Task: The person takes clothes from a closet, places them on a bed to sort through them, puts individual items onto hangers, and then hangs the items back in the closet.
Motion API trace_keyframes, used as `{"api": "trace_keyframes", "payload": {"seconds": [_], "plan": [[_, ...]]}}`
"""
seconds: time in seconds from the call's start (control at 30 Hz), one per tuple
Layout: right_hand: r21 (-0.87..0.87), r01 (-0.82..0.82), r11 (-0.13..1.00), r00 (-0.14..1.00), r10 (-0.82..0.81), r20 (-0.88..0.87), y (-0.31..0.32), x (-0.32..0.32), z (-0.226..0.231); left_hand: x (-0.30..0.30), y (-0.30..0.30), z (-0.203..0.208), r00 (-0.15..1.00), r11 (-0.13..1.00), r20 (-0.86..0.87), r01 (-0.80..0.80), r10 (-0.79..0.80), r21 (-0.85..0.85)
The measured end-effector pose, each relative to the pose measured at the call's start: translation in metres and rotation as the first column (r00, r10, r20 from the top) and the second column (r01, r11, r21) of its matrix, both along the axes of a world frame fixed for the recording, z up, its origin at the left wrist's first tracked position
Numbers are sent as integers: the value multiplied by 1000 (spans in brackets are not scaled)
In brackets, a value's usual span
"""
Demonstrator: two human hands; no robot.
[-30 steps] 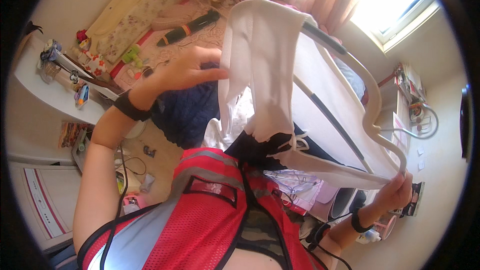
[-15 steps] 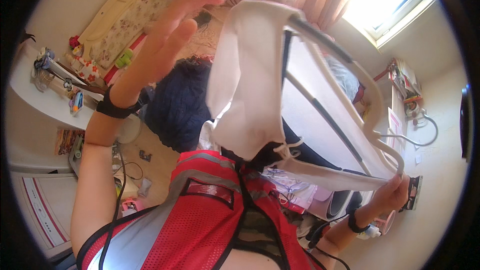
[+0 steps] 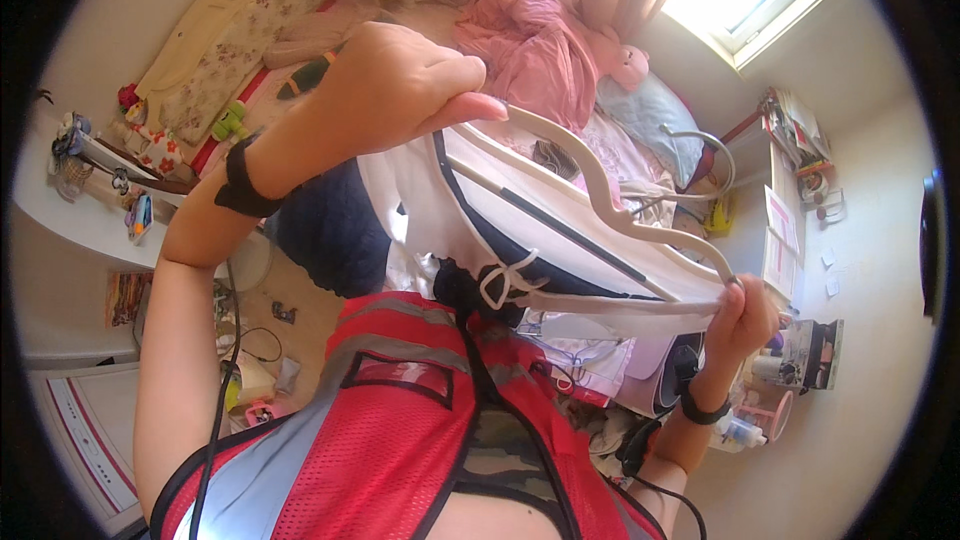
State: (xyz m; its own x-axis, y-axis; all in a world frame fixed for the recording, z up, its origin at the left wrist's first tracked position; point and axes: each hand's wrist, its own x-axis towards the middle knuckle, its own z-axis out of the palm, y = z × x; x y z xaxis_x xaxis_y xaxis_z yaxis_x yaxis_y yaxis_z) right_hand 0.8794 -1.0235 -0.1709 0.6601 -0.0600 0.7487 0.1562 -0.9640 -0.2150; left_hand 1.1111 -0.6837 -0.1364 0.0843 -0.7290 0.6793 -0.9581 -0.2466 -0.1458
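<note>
A pale clothes hanger [image 3: 598, 188] with a curved hook stretches between my two hands, its hook pointing away from me. From it hangs a white garment [image 3: 400, 190] with navy inside its opening and a drawstring tied in a bow at the front edge. My left hand [image 3: 405, 90] is closed around the hanger's left end and the cloth there, its fingertips partly hidden. At the other end, my right hand [image 3: 743, 325] grips the hanger's tip together with the garment's corner. Much of the garment's lower part is hidden behind my left forearm.
A bed with a cream headboard [image 3: 240, 50] and a pink blanket [image 3: 530, 50] lies ahead. Dark navy cloth [image 3: 330, 235] is heaped under the garment. To the left stands a white shelf [image 3: 90, 210]; a crowded desk is at right. A cable runs along my left arm.
My left hand, open and raised before, has come down and closed on the hanger's left end. The hanger and garment have tilted lower and flatter; my right hand has shifted left and up slightly.
</note>
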Motion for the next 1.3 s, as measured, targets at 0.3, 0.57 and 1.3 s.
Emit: {"api": "trace_keyframes", "payload": {"seconds": [0.3, 0.57, 1.3], "plan": [[30, -83, 996, 993, 80, 85, -4, 13, -7, -3, -4, 22, 987, 999, 157, -41, 39, 12], [166, 336, 927, 880, -372, 295, 13, 60, 20, -4, -31, 19, 980, 994, 188, -50, 67, -94], [-25, 27, 999, 983, -31, -180, -37, 18, 69, 6, 29, 35, 525, 908, -745, 159, -411, -388]]}}
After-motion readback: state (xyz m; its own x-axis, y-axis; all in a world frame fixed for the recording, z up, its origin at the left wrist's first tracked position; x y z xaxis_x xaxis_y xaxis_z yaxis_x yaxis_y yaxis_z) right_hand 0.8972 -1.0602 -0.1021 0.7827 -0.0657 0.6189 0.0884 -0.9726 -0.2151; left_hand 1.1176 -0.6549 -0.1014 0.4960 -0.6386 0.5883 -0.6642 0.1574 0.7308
